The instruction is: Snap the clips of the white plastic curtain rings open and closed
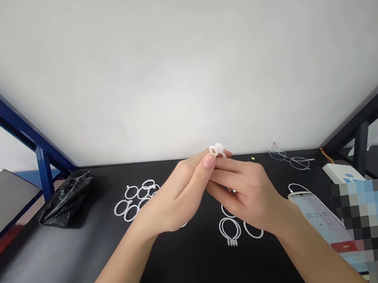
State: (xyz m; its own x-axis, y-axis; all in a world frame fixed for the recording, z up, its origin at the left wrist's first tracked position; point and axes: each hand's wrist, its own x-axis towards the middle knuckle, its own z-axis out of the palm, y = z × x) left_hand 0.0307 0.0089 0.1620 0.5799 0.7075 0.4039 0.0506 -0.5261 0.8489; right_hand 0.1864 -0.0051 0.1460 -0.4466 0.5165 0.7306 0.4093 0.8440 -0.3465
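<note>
My left hand and my right hand meet above the middle of the black table. Both pinch a small white plastic piece with little round loops, held at the fingertips. A group of several white rings lies on the table to the left of my left hand. Below my right hand lie a stack of white rings with prongs and a single white ring.
A crumpled black plastic bag sits at the far left. Wire-frame glasses lie at the back right. A phone showing a timer rests at the right, beside a white box. A white wall stands behind the table.
</note>
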